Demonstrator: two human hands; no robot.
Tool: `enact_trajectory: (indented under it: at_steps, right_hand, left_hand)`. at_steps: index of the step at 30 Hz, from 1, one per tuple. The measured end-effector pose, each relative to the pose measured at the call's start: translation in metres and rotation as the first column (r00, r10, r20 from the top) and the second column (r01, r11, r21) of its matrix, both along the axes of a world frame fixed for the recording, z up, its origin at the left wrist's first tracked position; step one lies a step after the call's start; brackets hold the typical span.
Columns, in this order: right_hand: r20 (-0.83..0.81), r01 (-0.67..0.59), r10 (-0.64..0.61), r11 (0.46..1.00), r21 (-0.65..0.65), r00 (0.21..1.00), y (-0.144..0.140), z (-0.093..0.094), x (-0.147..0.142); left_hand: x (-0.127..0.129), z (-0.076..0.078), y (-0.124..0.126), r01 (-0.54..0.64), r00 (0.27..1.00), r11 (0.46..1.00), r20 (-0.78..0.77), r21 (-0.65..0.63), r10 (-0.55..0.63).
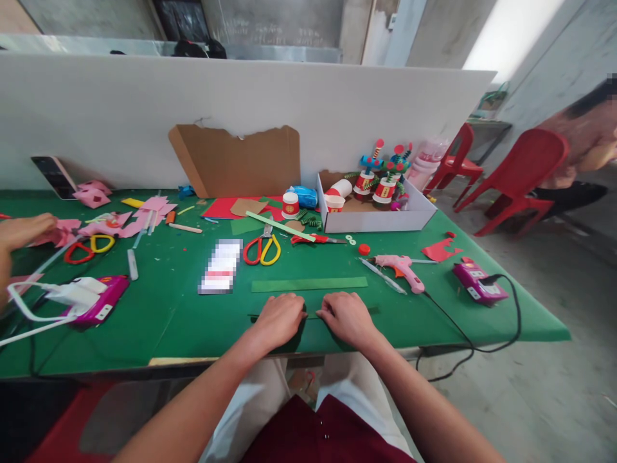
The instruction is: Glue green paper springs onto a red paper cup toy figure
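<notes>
Hands rest side by side at the near table edge: the left hand (pixel 278 319) and the right hand (pixel 348 317) both lie palm-down, fingers curled lightly, pressing a dark green paper strip (pixel 312 315) flat against the green table cover (pixel 159 308). Whether either hand pinches the strip cannot be told; only a sliver shows between them. Just beyond the knuckles lies a lighter green strip (pixel 309 284), apart from both hands. Farther out from the left hand sit red-and-yellow scissors (pixel 261 249). Out from the right hand lies a pink glue gun (pixel 402 268), its black cord (pixel 463 334) trailing off the table edge near the right wrist.

Risk noted: strip and cover are close in colour, so a misaligned fold could go unseen. A right forearm sweep could snag the cord and drag the gun.
</notes>
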State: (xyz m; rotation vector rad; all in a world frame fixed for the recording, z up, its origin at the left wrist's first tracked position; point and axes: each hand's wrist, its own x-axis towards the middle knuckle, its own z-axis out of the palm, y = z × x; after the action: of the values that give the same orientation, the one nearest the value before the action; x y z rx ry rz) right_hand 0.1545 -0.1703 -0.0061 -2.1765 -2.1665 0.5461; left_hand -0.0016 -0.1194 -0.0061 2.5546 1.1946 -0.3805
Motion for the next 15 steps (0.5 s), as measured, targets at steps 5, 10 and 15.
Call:
enact_trajectory:
  at_steps: [5,10,15]
  right_hand:
    - [0.023,-0.006,0.006,1.000,-0.005,1.000,0.0002,-0.0004,-0.0014]
    - [0.031,-0.007,0.008,1.000,-0.023,0.999,0.0029,0.0005,-0.0001]
    - [0.043,-0.038,0.039,0.999,-0.039,0.998,0.0057,0.0027,0.0025]
  left_hand:
    - [0.0006,-0.0017,0.0017,0.010,1.000,1.000,-0.015,0.004,-0.010]
    - [-0.0002,-0.0047,0.0038,0.017,1.000,1.000,-0.007,0.004,-0.017]
    - [-0.0016,-0.0100,-0.0042,0.014,0.999,0.994,0.047,0.111,-0.020]
